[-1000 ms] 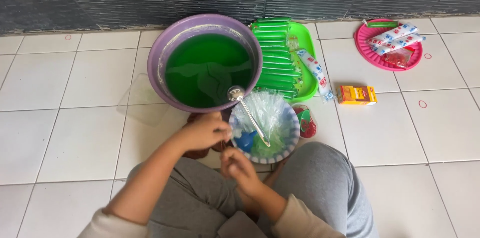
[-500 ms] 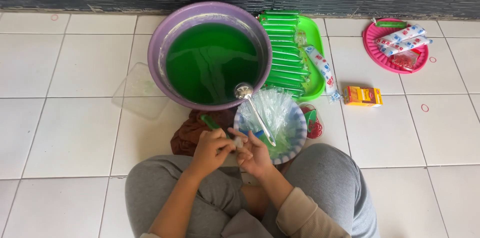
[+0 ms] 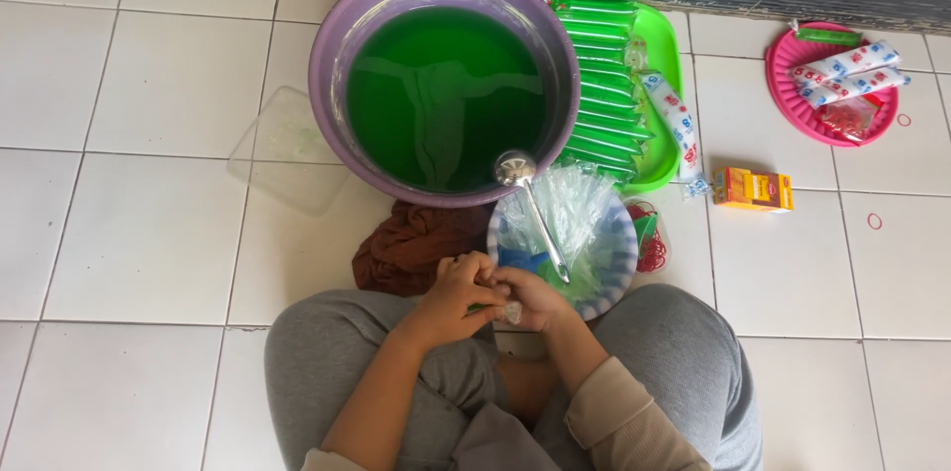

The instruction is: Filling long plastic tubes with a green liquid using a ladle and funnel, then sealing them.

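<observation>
Small green-filled plastic pouch (image 3: 492, 309): now pinched between our left hand (image 3: 458, 293) and right hand (image 3: 530, 295), both closed on it over our lap beside the blue bowl (image 3: 609, 278), the left having left the bowl's rim, suggesting sealing is underway.

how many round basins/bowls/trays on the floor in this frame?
3: large purple basin of green liquid at top centre, small bowl just below it by the hands, pink tray far right. None looks hidden.
</observation>
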